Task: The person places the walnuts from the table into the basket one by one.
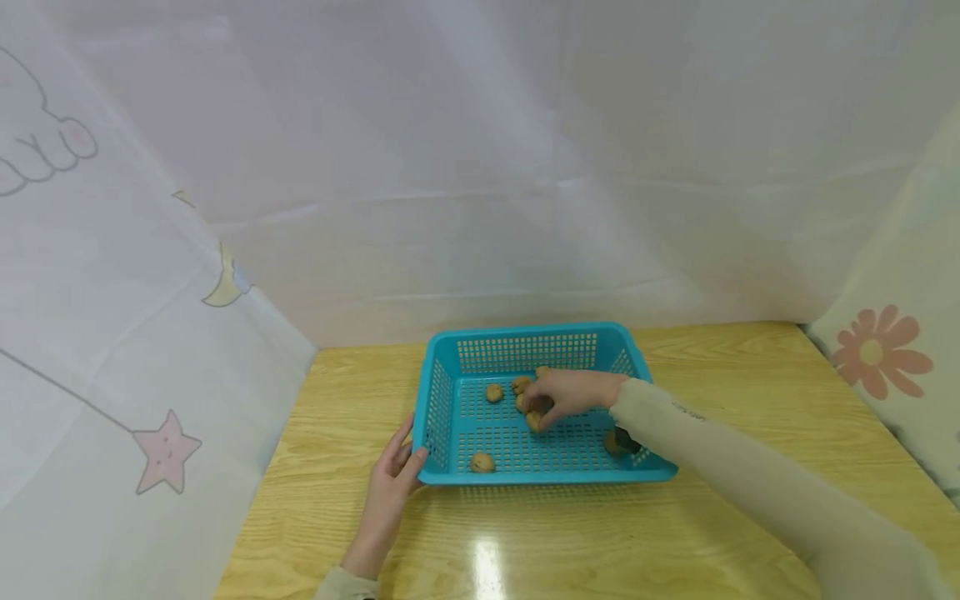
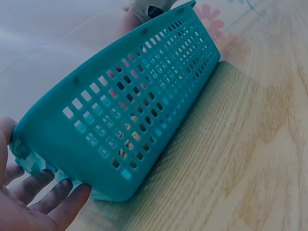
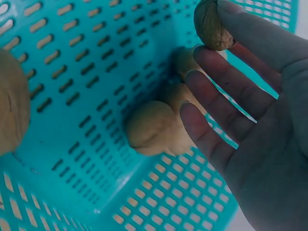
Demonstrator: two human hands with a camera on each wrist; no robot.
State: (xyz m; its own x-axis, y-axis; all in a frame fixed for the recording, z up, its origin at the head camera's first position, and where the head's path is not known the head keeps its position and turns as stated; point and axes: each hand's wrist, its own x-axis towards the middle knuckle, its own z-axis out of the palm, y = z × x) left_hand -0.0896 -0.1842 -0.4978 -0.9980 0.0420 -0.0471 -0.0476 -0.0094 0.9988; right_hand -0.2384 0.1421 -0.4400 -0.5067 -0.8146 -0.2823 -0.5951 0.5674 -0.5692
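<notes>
A turquoise plastic basket (image 1: 555, 478) with slotted walls holds several walnuts (image 1: 494, 392). My left hand (image 1: 390, 479) grips the basket at its front left corner, the thumb at the rim and the other fingers against the outer wall. Inside the basket, my right hand (image 1: 567, 392) pinches one walnut (image 3: 213, 26) between thumb and index finger, with its other fingers spread. In the right wrist view, a cluster of walnuts (image 3: 151, 127) lies just beyond those fingers. One walnut (image 1: 482, 462) lies by the front wall, and another (image 1: 613, 443) near the right end, partly hidden by a dark wrist device.
The basket stands on a wood-grain table (image 1: 352, 392), towards its back edge. Behind it hangs a pale cloth (image 1: 525, 167), with printed cloth at both sides showing a star (image 1: 168, 452) and a flower (image 1: 872, 352).
</notes>
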